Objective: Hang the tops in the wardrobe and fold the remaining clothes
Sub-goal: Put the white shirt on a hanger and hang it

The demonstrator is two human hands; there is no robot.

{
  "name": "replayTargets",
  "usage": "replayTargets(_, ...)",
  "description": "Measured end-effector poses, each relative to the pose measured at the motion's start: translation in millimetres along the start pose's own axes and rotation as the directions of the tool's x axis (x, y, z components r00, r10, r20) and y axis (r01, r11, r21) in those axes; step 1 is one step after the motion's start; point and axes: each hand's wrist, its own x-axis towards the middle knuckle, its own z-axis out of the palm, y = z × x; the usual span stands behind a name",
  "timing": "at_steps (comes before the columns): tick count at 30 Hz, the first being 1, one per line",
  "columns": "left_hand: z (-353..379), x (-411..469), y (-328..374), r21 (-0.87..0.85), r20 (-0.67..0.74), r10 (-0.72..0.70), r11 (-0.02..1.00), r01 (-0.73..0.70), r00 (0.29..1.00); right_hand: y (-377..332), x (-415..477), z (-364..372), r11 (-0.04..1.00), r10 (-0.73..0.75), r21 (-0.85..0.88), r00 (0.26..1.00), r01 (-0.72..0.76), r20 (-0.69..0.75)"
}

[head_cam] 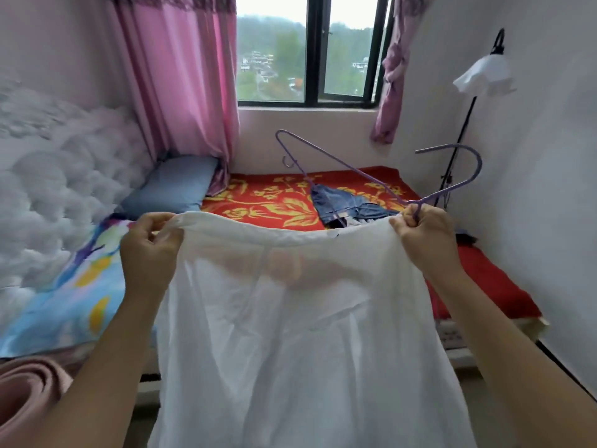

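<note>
I hold a white top [290, 318] spread between my hands above the bed [258, 202]. My left hand [151, 244] pinches one upper corner. My right hand [423, 234] grips the other corner together with a purple hanger [415, 208], which sticks up outside the top. Jeans [339, 202] lie on the bed beyond.

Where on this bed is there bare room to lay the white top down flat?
Free: the red floral blanket between the blue pillow and the denim pile, and the plain red strip along the right wall. Crowded: around the denim pile, just beyond the right hand gripping the white top and purple hanger.
</note>
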Motion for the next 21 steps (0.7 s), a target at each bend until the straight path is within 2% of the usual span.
replayTargets(5, 45, 51, 1, 0.105, -0.058, 0.044, 0.994, -0.038, 0.997, 17, 86, 45, 0.997, -0.016, 0.072, 1.000, 0.018, -0.022)
replayTargets(9, 75, 92, 11, 0.148, -0.120, 0.098, 0.986, -0.080, 0.988, 17, 147, 74, 0.949, 0.015, 0.315, 0.992, 0.026, -0.128)
replayTargets(12, 96, 128, 8, 0.167, -0.137, 0.108, 0.982, -0.084, 0.985, 21, 190, 98, 0.915, 0.017, 0.402, 0.989, 0.043, -0.145)
replayTargets(17, 132, 179, -28, 0.199, -0.125, 0.090, 0.978, -0.064, 0.988, 44, 244, 158, 0.944, -0.002, 0.330, 0.996, 0.033, -0.093)
replayTargets(21, 175, 232, -61, 0.122, -0.101, 0.089, 0.990, -0.076, 0.991, 58, 294, 206, 0.962, -0.043, 0.261, 0.990, 0.078, -0.137)
